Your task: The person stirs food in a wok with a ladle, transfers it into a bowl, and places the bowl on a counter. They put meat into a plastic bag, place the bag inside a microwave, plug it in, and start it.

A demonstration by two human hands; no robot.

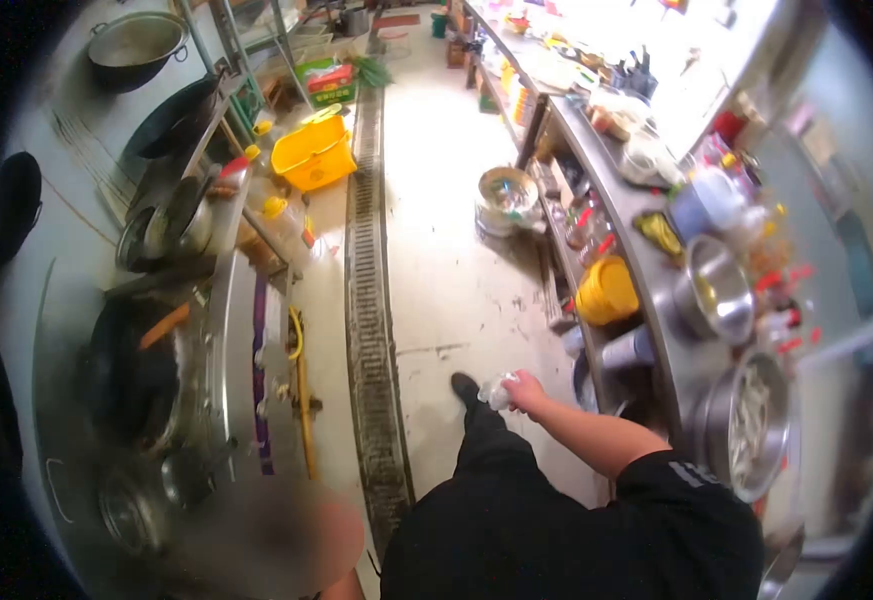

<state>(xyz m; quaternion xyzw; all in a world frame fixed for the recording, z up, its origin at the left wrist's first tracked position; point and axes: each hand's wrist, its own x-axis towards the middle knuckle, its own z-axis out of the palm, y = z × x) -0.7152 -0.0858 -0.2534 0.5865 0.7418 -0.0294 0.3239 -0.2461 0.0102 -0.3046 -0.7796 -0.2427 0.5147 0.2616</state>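
Observation:
My right hand [526,391] is closed on a crumpled piece of clear plastic [497,392], held low beside my leg, above the floor. Whether the plastic is a bag or a wrapper I cannot make out. At the lower left a heavily blurred shape [331,530], perhaps my left hand or arm, is close to the stove counter; its fingers do not show. Near that shape is a round metal lid or pan [128,512]. A black wok [136,370] stands on the stove farther up on the left.
A floor drain grate [364,250] runs along the aisle. A yellow basket [313,153] stands to its left. On the right, a steel counter [646,290] carries metal bowls [721,290] and bottles. A bucket [506,200] stands beside its shelf, which holds yellow containers [608,290].

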